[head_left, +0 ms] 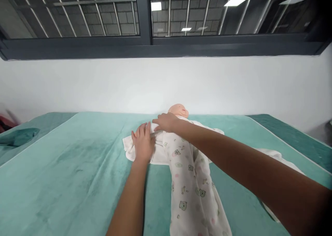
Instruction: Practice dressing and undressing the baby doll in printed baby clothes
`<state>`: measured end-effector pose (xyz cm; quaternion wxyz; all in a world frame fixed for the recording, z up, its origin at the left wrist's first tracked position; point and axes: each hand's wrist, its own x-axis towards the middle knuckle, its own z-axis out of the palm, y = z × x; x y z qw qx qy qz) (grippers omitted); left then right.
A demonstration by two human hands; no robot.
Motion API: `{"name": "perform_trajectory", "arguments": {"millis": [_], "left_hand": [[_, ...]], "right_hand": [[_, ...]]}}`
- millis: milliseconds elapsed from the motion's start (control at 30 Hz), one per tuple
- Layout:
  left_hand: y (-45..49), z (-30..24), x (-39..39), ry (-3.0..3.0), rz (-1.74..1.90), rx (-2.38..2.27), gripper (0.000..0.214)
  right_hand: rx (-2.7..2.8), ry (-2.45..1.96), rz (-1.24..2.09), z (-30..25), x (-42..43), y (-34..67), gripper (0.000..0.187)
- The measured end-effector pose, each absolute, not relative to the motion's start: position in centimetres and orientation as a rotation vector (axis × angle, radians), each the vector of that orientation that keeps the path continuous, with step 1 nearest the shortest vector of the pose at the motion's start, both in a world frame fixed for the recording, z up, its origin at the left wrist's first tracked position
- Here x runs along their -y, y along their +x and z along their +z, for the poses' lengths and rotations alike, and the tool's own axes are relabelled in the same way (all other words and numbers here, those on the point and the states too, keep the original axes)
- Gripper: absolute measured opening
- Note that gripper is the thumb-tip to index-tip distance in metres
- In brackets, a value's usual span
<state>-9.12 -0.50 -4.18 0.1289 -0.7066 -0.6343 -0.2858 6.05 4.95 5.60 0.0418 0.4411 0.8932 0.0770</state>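
Note:
A baby doll [178, 110] lies on its back, its head toward the wall. White clothing printed with bears [183, 180] covers its body and legs. A plain white garment [160, 156] is spread under its upper body, reaching out to the left. My left hand [142, 142] rests palm down on this white cloth, fingers stretched out. Crossing over the doll's chest, my right hand [166, 122] has its fingers bent onto a white sleeve [154, 127] on the doll's left-lying arm. The fingertips of my right hand are partly hidden by the cloth.
A green plush cover [77, 167] spreads under the doll. White cloth [280, 158] lies at the right, partly behind my right forearm. Behind stand a white wall [103, 84] and a dark-framed window [145, 49] with bars. Folded green fabric [20, 137] is at the far left.

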Motion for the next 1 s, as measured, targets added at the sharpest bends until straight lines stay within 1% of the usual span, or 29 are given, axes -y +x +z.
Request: {"name": "perform_trajectory", "arguments": {"millis": [100, 233, 300, 367, 467, 500, 567, 633, 700, 767, 833, 900, 933, 1000], "left_hand": [[-9.0, -4.7, 0.1, -2.089, -0.756, 1.913, 0.052], [-9.2, -5.1, -0.3, -2.016, -0.7, 2.036, 0.05], [-9.1, -5.1, -0.3, -2.012, -0.708, 2.043, 0.052], [-8.8, -5.2, -0.4, -2.009, -0.749, 2.052, 0.053], [-8.4, -5.3, -0.6, -2.049, -0.841, 2.044, 0.053], [-8.3, -5.4, -0.7, -2.072, -0.874, 2.038, 0.054], [-8.1, -5.3, -0.6, -2.116, -0.96, 2.028, 0.053], [-7.8, -4.7, 0.0, -2.16, -1.103, 2.016, 0.049], [-7.1, -3.7, 1.0, -2.218, -1.283, 1.984, 0.042], [-5.6, -2.2, 2.2, -2.297, -1.424, 1.906, 0.037], [-3.3, -0.6, 3.0, -2.413, -1.451, 1.761, 0.035], [-0.4, 1.1, 3.0, -2.58, -1.292, 1.562, 0.033], [1.2, 1.9, 2.7, -2.672, -1.125, 1.46, 0.033], [4.3, 3.2, 1.6, -2.793, -0.67, 1.282, 0.03]], "right_hand": [[-2.764, 1.309, 0.207, 4.2, -5.0, 4.5, 0.039], [-2.983, 1.371, 0.222, 4.1, -4.1, 6.4, 0.029], [-3.146, 1.55, 0.167, 3.8, -3.3, 9.2, 0.029], [-3.213, 1.884, 0.065, 2.5, -2.3, 12.5, 0.031], [-2.987, 2.535, -0.086, -1.3, -0.8, 17.1, 0.033], [-2.865, 2.677, -0.105, -2.6, -0.4, 18.2, 0.035], [-2.724, 2.758, -0.019, -4.7, 0.4, 19.7, 0.038], [-2.713, 2.699, 0.112, -5.7, 0.8, 20.5, 0.043], [-2.722, 2.697, 0.189, -5.7, 0.9, 20.9, 0.046], [-2.664, 2.827, 0.213, -5.3, 0.7, 21.2, 0.046], [-2.573, 2.95, 0.211, -5.1, 0.4, 21.4, 0.046], [-2.497, 3.003, 0.203, -5.2, 0.2, 21.6, 0.043], [-2.464, 3.012, 0.193, -5.3, 0.2, 21.6, 0.04], [-2.375, 3.043, 0.162, -5.5, 0.1, 21.8, 0.035]]}}
